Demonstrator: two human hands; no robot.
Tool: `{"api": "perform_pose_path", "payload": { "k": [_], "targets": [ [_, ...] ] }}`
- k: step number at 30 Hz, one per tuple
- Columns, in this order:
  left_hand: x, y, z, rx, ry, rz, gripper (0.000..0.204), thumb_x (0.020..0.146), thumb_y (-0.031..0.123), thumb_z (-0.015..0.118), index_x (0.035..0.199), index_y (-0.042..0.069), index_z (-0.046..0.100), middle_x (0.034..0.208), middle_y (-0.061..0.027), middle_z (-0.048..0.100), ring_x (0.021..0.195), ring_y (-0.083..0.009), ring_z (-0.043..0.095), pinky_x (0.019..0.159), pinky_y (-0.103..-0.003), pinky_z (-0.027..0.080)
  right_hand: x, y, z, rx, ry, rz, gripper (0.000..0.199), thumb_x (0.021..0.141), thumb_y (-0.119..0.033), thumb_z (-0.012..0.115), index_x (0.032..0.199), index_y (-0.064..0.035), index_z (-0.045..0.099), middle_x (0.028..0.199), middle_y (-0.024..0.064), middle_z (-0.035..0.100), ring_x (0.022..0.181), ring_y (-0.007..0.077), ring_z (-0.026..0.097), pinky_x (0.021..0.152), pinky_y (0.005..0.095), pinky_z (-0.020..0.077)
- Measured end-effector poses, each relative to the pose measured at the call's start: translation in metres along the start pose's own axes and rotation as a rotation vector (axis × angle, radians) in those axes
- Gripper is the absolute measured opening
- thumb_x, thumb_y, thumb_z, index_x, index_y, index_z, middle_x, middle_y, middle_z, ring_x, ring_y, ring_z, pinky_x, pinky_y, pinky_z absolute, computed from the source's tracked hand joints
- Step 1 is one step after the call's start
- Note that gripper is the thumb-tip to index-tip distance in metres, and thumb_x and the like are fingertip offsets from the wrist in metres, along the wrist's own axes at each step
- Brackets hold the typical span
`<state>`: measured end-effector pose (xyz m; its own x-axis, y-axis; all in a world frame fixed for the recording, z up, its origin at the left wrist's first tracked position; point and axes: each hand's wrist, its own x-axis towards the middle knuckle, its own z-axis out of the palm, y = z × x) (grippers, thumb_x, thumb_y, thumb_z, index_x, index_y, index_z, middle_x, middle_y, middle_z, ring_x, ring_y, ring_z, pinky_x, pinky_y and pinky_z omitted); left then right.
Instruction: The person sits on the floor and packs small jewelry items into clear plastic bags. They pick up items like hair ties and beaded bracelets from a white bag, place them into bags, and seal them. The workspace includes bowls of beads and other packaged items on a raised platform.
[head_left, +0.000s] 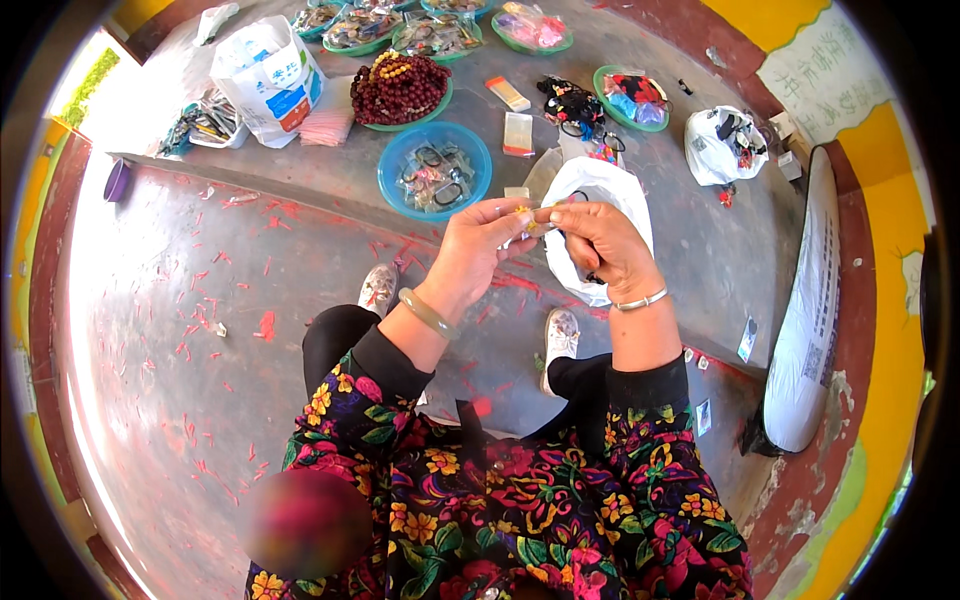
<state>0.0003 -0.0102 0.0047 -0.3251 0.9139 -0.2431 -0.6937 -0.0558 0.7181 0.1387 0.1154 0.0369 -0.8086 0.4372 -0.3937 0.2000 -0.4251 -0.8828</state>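
Note:
My left hand and my right hand meet above the floor, fingertips pinched together. Between them is a small clear packet with a yellow piece; its contents are too small to make out fully. Under my right hand lies a white plastic bag, its mouth spread wide. A bit of something dark shows below the curled fingers of that hand; I cannot tell whether it is held or lies in the bag. Just beyond my left hand stands a blue basin holding small clear packets and dark hair ties.
Dark red bead strings fill a green basin behind the blue one. A large white bag stands at the far left. Black hair ties lie in a heap, with another white bag farther right. Red scraps litter the floor.

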Motion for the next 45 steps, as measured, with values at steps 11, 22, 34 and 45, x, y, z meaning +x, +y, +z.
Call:
{"api": "perform_pose_path", "payload": {
  "k": [11, 22, 34, 45],
  "targets": [
    [-0.001, 0.000, 0.002, -0.024, -0.077, 0.076, 0.031, 0.085, 0.000, 0.055, 0.116, -0.002, 0.052, 0.104, -0.0136, 0.062, 0.091, -0.0223, 0.063, 0.079, -0.031, 0.052, -0.006, -0.004, 0.005, 0.126, -0.160, -0.020, 0.026, 0.090, -0.017, 0.052, 0.105, 0.0018, 0.063, 0.042, -0.0050, 0.037, 0.033, 0.0032, 0.027, 0.036, 0.0196, 0.0205],
    [0.000, -0.001, 0.001, -0.024, -0.061, 0.039, 0.033, 0.084, -0.005, 0.052, 0.117, -0.004, 0.049, 0.107, -0.0154, 0.060, 0.095, -0.0219, 0.062, 0.082, -0.031, 0.051, -0.007, -0.005, 0.002, -0.145, 0.009, -0.067, 0.024, 0.088, -0.013, 0.053, 0.103, 0.0018, 0.064, 0.047, -0.0060, 0.042, 0.035, 0.0013, 0.026, 0.034, 0.0183, 0.0202],
    [-0.001, -0.001, 0.000, -0.121, -0.133, 0.021, 0.032, 0.086, -0.003, 0.053, 0.117, -0.004, 0.050, 0.111, -0.0161, 0.058, 0.102, -0.0239, 0.059, 0.090, -0.036, 0.048, -0.004, -0.003, 0.007, -0.130, -0.082, 0.005, 0.023, 0.085, -0.013, 0.056, 0.102, 0.0012, 0.064, 0.049, -0.0050, 0.045, 0.034, 0.0016, 0.028, 0.034, 0.0192, 0.0187],
    [-0.001, 0.002, -0.001, -0.164, -0.164, 0.027, 0.033, 0.086, -0.001, 0.052, 0.119, -0.003, 0.049, 0.112, -0.0158, 0.058, 0.102, -0.0248, 0.058, 0.093, -0.037, 0.045, -0.006, -0.005, 0.010, -0.063, -0.117, -0.034, 0.024, 0.087, -0.011, 0.053, 0.105, 0.0012, 0.063, 0.052, -0.0049, 0.047, 0.036, 0.0018, 0.031, 0.035, 0.0187, 0.0216]
  ]
}}
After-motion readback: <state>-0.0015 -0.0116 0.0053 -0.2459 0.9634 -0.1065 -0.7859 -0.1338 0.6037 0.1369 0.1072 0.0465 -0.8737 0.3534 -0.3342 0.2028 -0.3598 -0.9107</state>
